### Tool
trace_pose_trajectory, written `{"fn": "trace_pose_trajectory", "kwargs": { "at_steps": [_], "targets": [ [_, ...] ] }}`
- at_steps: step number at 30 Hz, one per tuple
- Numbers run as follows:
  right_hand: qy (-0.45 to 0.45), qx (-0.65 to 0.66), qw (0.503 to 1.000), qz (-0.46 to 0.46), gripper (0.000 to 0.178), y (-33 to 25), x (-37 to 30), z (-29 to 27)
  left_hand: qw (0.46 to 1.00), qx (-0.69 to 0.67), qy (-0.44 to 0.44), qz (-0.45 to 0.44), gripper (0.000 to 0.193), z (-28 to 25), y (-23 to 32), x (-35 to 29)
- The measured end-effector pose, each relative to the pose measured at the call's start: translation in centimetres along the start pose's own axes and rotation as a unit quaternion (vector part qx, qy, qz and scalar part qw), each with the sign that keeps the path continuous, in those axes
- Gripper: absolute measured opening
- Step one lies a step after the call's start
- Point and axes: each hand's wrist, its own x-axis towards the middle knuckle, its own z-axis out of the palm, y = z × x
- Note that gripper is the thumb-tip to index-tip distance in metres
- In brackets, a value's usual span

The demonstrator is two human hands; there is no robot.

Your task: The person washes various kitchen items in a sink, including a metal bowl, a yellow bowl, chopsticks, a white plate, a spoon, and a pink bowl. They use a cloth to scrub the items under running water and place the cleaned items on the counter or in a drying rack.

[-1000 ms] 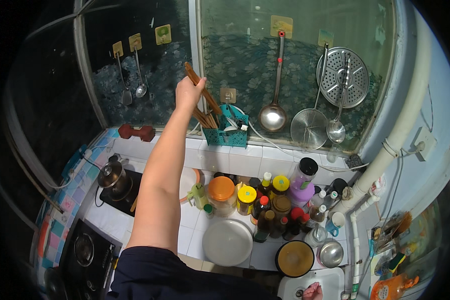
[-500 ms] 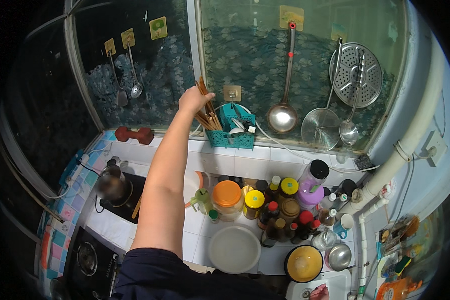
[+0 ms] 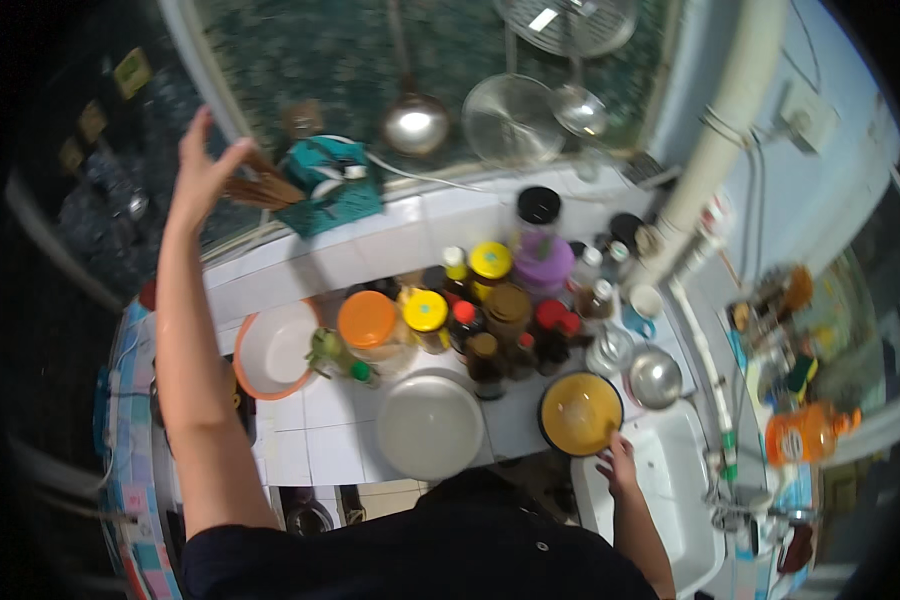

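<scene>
My left hand [image 3: 203, 172] is raised at the far left by the window, its thumb and fingers apart. Beside it, a bundle of wooden chopsticks [image 3: 262, 187] leans out of a teal utensil holder [image 3: 342, 200] on the tiled ledge. Spoons with pale handles also stand in that holder. At the near right, my right hand [image 3: 620, 464] has its fingertips at the rim of a yellow bowl [image 3: 576, 418] with a dark edge. Those fingers look parted, and the bowl sits on the counter beside the sink.
A white sink [image 3: 670, 480] lies at the right. Bottles and lidded jars crowd the counter, with an orange-lidded jar [image 3: 368, 320], a pale round dish [image 3: 430, 428], an orange-rimmed basin [image 3: 278, 350] and a steel bowl [image 3: 655, 378]. A ladle [image 3: 416, 124] hangs on the window.
My left hand has let go of the chopsticks, which it was gripping before. The right hand has come further into view, up to the yellow bowl's rim. The whole view has turned and shifted.
</scene>
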Motion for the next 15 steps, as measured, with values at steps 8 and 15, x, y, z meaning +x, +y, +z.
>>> {"fn": "trace_pose_trajectory", "kwargs": {
  "at_steps": [8,15],
  "targets": [
    [0.112,-0.477,0.861,-0.134,0.058,-2.9,1.7,3.0,0.954,-0.194,-0.224,0.045,0.034,3.4,13.0,-13.7],
    [0.091,-0.503,0.855,-0.083,0.054,-6.1,0.8,3.2,0.903,-0.163,-0.356,0.176,0.016,8.8,16.4,-21.5]
  ]
}}
